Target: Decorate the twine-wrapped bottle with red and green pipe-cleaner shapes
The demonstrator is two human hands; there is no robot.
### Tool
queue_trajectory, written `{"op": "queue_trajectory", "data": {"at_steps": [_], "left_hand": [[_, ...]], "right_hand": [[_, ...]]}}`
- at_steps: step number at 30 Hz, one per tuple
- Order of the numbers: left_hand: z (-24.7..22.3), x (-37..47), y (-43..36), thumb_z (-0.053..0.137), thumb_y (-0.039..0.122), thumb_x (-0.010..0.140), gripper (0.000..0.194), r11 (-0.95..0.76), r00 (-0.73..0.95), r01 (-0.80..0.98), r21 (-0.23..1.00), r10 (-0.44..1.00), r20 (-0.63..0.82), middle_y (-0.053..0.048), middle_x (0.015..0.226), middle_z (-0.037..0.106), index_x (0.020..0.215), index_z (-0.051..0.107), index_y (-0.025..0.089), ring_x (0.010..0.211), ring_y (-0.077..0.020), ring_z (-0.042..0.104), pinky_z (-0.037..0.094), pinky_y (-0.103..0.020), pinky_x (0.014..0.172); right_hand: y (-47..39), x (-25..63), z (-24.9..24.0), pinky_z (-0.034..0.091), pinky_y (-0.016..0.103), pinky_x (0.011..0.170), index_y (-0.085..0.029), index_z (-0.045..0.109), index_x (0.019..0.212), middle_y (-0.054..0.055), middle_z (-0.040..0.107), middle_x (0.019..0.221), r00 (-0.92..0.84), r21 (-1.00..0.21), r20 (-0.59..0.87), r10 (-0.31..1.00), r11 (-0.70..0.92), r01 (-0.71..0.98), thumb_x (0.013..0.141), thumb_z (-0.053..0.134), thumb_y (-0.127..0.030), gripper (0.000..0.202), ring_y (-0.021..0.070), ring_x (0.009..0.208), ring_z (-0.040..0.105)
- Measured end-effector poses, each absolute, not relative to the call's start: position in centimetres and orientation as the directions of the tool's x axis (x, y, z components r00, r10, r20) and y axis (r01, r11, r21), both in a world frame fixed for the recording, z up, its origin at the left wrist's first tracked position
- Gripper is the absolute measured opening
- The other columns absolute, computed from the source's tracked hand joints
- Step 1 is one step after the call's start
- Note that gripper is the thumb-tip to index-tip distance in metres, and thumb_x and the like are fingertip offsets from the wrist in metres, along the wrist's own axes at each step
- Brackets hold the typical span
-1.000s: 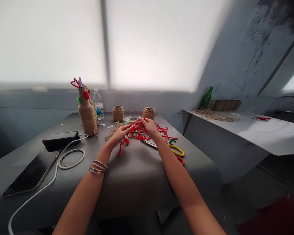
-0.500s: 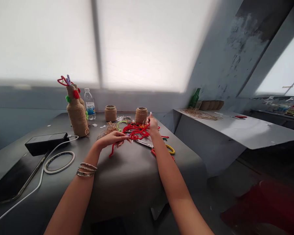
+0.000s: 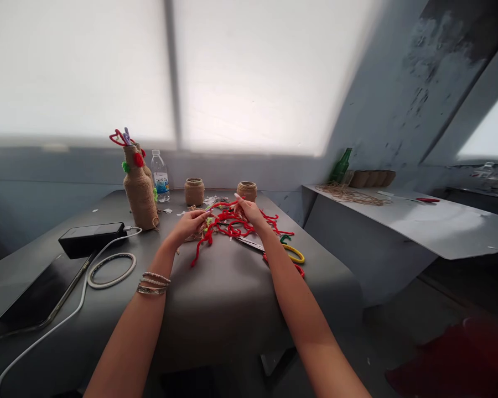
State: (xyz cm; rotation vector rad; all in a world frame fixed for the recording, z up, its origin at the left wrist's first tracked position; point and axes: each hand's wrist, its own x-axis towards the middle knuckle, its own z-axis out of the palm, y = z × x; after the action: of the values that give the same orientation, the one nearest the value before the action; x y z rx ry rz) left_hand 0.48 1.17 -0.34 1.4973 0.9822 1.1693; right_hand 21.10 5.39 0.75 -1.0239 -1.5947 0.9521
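Tangled red yarn (image 3: 232,225) lies on the grey table (image 3: 228,287) in front of two twine-wrapped jars (image 3: 194,192). My left hand (image 3: 191,225) pinches a red strand at the left of the tangle. On the right, my right hand (image 3: 250,212) grips red yarn between thumb and fingers, just before the right jar (image 3: 247,191). A stretch of red strand runs between the two hands. Scissors (image 3: 252,243) with yellow and red handles lie partly under my right forearm. Brown twine shows behind my left hand.
Twine-wrapped bottles (image 3: 141,202) and a water bottle (image 3: 160,179) stand at the left. Nearer are a black power bank (image 3: 92,237), a phone (image 3: 39,298) and a white cable (image 3: 83,293). A second table (image 3: 435,221) at the right holds a green bottle (image 3: 340,166).
My right hand has moved left and nearer to my left hand, with red yarn now stretched between them. More of the red tangle has been drawn left. The view has shifted slightly.
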Motion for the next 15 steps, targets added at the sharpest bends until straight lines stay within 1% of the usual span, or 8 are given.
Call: {"op": "queue_trajectory", "data": {"at_steps": [2,5,8,12,15], "left_hand": [[-0.4,0.6,1.0,0.072,0.057,0.061,0.050,-0.209,0.240,0.064,0.976,0.952,0.188,0.007,0.047,0.039,0.079,0.066,0.011,0.041,-0.0050,0.032,0.022,-0.020,0.041],[-0.4,0.8,0.8,0.074,0.059,0.057,0.051,-0.179,0.273,0.103,0.978,0.951,0.146,0.006,0.050,0.039,0.074,0.063,0.012,0.043,-0.0051,0.032,0.023,-0.020,0.042],[-0.5,0.7,0.9,0.073,0.062,0.057,0.055,-0.164,0.291,0.132,0.978,0.949,0.120,0.006,0.051,0.038,0.079,0.064,0.012,0.044,-0.0053,0.030,0.022,-0.020,0.042],[-0.6,0.6,1.0,0.068,0.063,0.063,0.055,-0.190,0.404,0.210,0.959,0.910,0.091,0.007,0.048,0.033,0.080,0.068,0.011,0.043,-0.0055,0.026,0.018,-0.021,0.042],[-0.4,0.7,0.6,0.068,0.062,0.065,0.052,-0.209,0.490,0.243,0.947,0.869,0.066,0.005,0.052,0.038,0.077,0.067,0.011,0.046,-0.0056,0.030,0.021,-0.020,0.044]], "right_hand": [[5.6,21.1,0.5,0.023,0.023,0.040,-0.019,0.042,0.048,-0.004,0.038,0.043,-0.136,-0.935,0.268,0.954,0.292,0.200,0.079,0.045,-0.069,0.059,0.0055,0.037,0.029],[5.9,21.2,0.3,0.021,0.023,0.040,-0.019,0.041,0.048,-0.005,0.036,0.042,-0.171,-0.936,0.246,0.954,0.280,0.216,0.077,0.052,-0.066,0.057,0.0051,0.037,0.027],[6.1,21.4,0.5,0.022,0.023,0.041,-0.018,0.044,0.049,-0.005,0.036,0.041,-0.149,-0.945,0.281,0.948,0.301,0.127,0.077,0.052,-0.066,0.056,0.0055,0.038,0.028],[5.8,21.5,1.4,0.024,0.022,0.039,-0.016,0.056,0.055,-0.004,0.039,0.039,-0.004,-0.957,0.290,0.957,0.290,-0.004,0.080,0.047,-0.067,0.058,0.0061,0.037,0.030],[5.6,21.6,1.9,0.024,0.021,0.038,-0.016,0.054,0.053,-0.004,0.038,0.037,0.095,-0.961,0.253,0.963,0.261,-0.092,0.080,0.049,-0.066,0.056,0.0055,0.035,0.029]]}}
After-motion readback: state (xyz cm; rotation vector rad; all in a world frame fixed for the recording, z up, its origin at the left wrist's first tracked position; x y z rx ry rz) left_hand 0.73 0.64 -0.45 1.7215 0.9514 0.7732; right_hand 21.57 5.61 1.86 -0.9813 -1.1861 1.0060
